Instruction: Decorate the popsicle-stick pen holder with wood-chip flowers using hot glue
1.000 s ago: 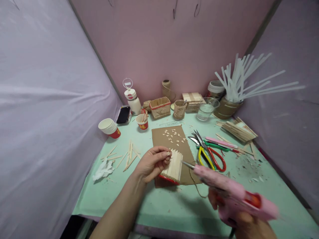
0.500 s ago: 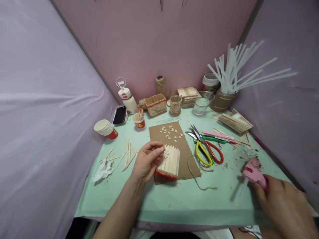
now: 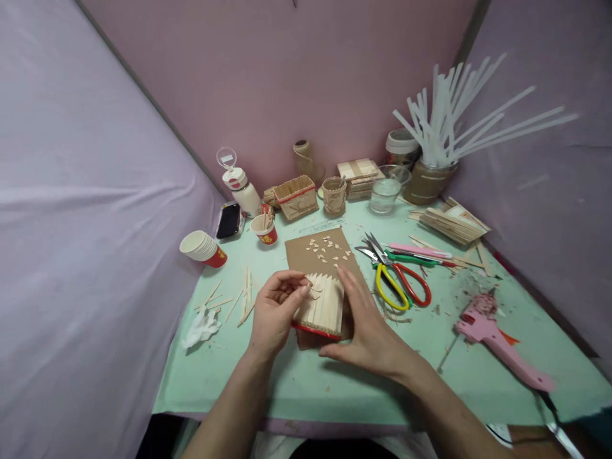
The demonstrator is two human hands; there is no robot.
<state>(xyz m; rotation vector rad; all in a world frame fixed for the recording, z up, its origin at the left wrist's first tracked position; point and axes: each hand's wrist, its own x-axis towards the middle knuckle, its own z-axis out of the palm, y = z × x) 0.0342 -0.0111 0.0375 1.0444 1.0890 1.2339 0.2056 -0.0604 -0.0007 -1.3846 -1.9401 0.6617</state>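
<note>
A small box-like piece faced with pale craft sticks (image 3: 325, 306) stands on a sheet of brown cardboard (image 3: 301, 248). Its stick tops are pointed, a red band runs along its bottom edge, and a few thin wood chips lie on its upper left. At that upper left corner my left hand (image 3: 277, 306) pinches a small wood chip, mostly hidden by thumb and finger. My right hand (image 3: 366, 328) is open along the right side of the piece, thumb and fingers spread; whether it touches is hard to tell. Several teardrop-shaped wood chips (image 3: 327, 242) lie on the cardboard.
A pink glue gun (image 3: 497, 344) lies at the right, its cord running off the front edge. Scissors (image 3: 392, 280) and pliers-like cutters lie right of the cardboard. Paper cups (image 3: 201, 247), crumpled tissue (image 3: 201, 328), and loose sticks are at left. A water bowl (image 3: 385, 191) stands behind.
My right hand has let go of the glue gun, now lying on the table, and moved left to the stick-faced piece. My left hand stays at its upper left corner.
</note>
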